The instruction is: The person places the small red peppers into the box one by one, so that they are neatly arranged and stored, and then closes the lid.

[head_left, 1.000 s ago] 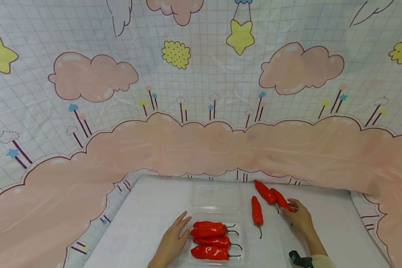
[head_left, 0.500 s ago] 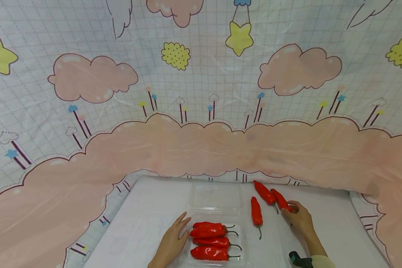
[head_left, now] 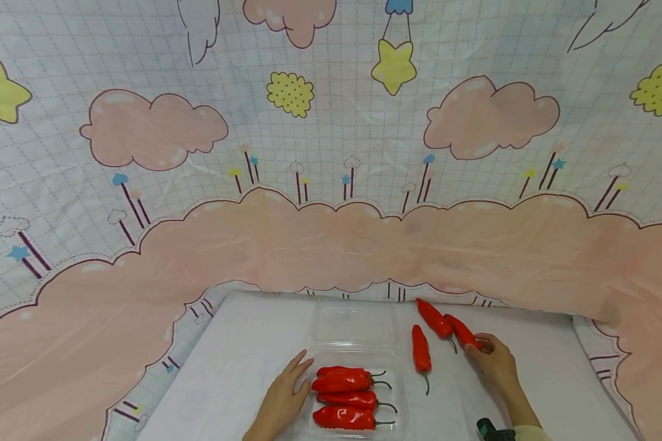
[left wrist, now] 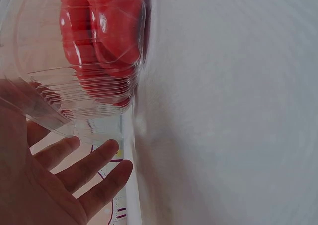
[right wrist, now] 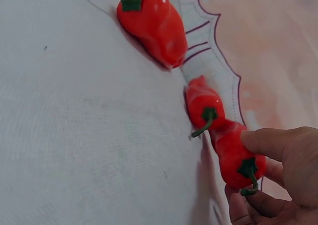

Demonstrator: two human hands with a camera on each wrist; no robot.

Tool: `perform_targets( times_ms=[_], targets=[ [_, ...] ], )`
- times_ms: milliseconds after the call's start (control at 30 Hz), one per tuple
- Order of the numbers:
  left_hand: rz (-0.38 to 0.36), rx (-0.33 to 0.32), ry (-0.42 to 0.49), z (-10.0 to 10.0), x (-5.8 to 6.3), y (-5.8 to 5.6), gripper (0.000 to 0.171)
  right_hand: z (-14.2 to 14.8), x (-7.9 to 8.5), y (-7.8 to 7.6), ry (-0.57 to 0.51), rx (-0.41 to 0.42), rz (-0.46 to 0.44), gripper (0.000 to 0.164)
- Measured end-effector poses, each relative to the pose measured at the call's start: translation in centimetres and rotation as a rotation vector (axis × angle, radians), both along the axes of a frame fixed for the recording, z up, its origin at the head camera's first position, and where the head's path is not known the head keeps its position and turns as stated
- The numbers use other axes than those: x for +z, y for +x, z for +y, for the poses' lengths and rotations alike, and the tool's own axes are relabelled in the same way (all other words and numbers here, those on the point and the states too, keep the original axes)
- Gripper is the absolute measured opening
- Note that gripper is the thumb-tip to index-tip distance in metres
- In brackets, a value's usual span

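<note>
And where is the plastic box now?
In the head view, the plastic box lies open at lower centre, between the left hand and the nearest loose pepper.

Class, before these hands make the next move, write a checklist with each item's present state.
1. Right hand grips a red pepper: ok; thumb and fingers pinch it.
2. Pepper clear of the neighbouring pepper: cannot tell; they overlap in the right wrist view.
3. Clear plastic lid open: ok.
4. Held pepper over the clear plastic tray: not ok; it is off to the right.
5. Left hand touching the tray: cannot tell.
</note>
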State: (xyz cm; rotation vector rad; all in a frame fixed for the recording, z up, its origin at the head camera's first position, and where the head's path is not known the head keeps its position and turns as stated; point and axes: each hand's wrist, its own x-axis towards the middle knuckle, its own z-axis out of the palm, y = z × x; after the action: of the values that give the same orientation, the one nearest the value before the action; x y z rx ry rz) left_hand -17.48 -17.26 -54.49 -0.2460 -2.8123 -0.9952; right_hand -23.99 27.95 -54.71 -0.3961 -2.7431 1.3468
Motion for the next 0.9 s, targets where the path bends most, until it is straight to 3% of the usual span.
perform_targets(
  times_ms=[433,900],
  targets=[
    [-0.005,0.002,0.014,-0.1,-0.1,0.1,0.041,-0.3,1.8,0.8,-0.014,-0.002,0.054,0.053],
    [0.018,-0.016,0.008,-0.1,0.0,-0.1,0.041,-1.4,5.4,1.8,0.019,-0.012,0.166,0.048]
  ],
)
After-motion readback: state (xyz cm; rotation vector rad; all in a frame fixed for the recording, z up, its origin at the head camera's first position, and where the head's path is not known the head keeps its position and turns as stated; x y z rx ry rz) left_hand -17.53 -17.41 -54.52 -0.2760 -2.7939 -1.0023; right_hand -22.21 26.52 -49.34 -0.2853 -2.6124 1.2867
